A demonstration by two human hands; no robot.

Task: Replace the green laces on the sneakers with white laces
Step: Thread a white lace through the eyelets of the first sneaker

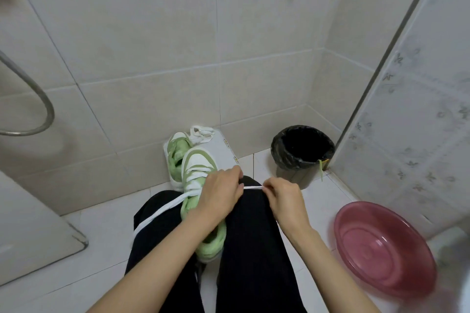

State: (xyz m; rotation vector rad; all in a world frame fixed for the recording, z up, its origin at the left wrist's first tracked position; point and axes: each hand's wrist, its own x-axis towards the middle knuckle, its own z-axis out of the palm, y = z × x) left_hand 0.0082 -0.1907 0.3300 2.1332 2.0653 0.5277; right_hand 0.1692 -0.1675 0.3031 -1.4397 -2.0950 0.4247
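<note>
Small washroom with a black bin in the far corner, lined with a black bag. Behind the bin, big pale wall tiles. Under it, shiny white floor tiles. Just right of the bin, a grey metal strip and a wall with little flower shapes. Nearer than the bin, a pink basin on the floor. Far left of the bin, a bent metal hose. Soft, even light.
</note>
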